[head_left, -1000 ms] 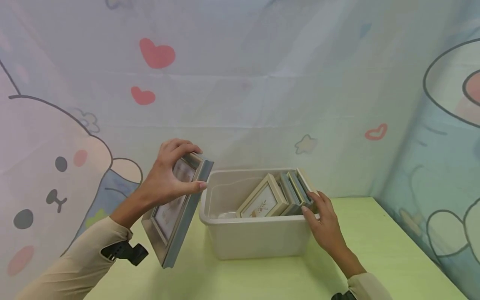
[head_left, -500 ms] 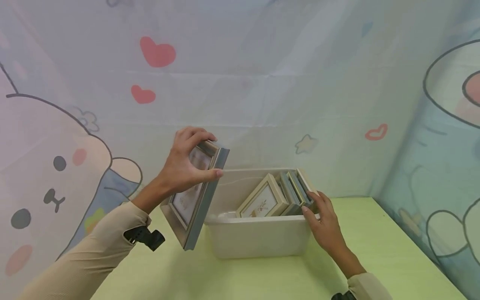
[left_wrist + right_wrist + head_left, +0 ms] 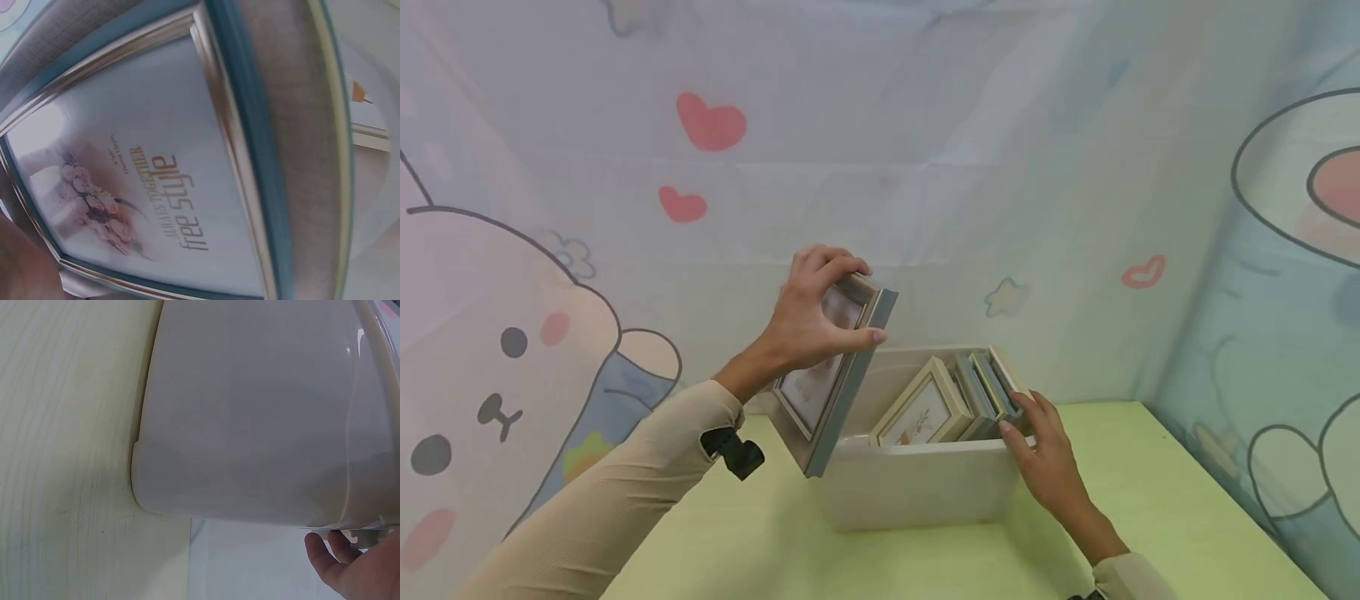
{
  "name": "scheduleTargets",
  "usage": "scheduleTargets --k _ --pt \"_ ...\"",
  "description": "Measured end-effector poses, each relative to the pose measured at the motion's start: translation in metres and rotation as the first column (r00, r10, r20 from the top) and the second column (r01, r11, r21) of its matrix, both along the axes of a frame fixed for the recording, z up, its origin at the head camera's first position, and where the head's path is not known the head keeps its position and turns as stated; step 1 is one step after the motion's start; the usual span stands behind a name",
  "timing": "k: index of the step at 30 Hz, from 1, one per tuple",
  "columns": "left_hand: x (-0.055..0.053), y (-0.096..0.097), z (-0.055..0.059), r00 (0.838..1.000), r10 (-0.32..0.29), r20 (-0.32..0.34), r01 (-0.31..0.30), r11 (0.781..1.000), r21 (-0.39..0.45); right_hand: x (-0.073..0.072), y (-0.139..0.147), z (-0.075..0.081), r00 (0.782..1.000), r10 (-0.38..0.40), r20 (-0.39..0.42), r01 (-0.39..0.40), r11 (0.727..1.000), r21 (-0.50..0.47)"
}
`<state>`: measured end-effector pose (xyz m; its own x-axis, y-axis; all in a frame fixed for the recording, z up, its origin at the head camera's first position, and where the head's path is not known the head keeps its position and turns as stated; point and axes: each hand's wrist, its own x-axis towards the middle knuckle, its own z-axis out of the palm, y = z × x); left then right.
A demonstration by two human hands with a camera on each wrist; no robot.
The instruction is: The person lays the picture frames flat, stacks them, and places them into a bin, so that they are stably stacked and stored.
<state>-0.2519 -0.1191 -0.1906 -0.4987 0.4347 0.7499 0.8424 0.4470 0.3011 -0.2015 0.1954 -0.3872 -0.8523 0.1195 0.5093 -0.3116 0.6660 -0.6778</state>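
My left hand point(image 3: 807, 323) grips a picture frame point(image 3: 842, 408) by its upper end, thumb on the near edge and fingers over the top. The frame is tilted and overlaps the bin's left end in the head view. Close up in the left wrist view, its insert point(image 3: 206, 125) shows pink roses and "free style" lettering. My right hand point(image 3: 1051, 458) holds the right front corner of the off-white plastic bin point(image 3: 917, 492), with fingertips over the rim beside the stored frames. In the right wrist view its fingers point(image 3: 322, 557) curl at the bin's end.
Several picture frames lean together in the bin's right half; a cream frame point(image 3: 958, 412) with a plant print is leftmost. The bin stands on a pale green table point(image 3: 1150, 492). Behind it hangs a cartoon-printed cloth point(image 3: 880, 208).
My left hand has carried the picture frame rightward and a little up, from left of the bin to its left end. My right hand has stayed at the corner.
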Motion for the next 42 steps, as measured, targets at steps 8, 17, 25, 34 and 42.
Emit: scheduleTargets --k 8,17,25,34,42 --pt "-0.012 0.022 0.005 0.996 -0.064 -0.058 0.062 0.998 -0.033 -0.001 0.003 0.002 1.000 -0.012 -0.018 0.012 1.000 0.006" --pt "-0.026 0.046 0.003 0.989 -0.112 -0.100 0.104 0.991 -0.083 0.002 0.004 0.003 1.000 -0.017 -0.015 0.017 1.000 0.004" --pt "-0.034 0.060 -0.002 0.982 -0.142 -0.124 0.125 0.983 -0.136 0.001 0.004 0.003 1.000 -0.008 -0.019 0.008 1.000 -0.004" --pt "-0.042 0.068 -0.002 0.977 -0.152 -0.149 0.127 0.978 -0.167 0.000 0.002 0.002 0.999 0.004 -0.036 -0.004 1.000 -0.001" --pt "-0.048 0.077 -0.010 0.979 -0.162 -0.126 0.134 0.969 -0.206 -0.001 0.002 0.002 0.999 0.001 -0.034 -0.001 1.000 0.000"
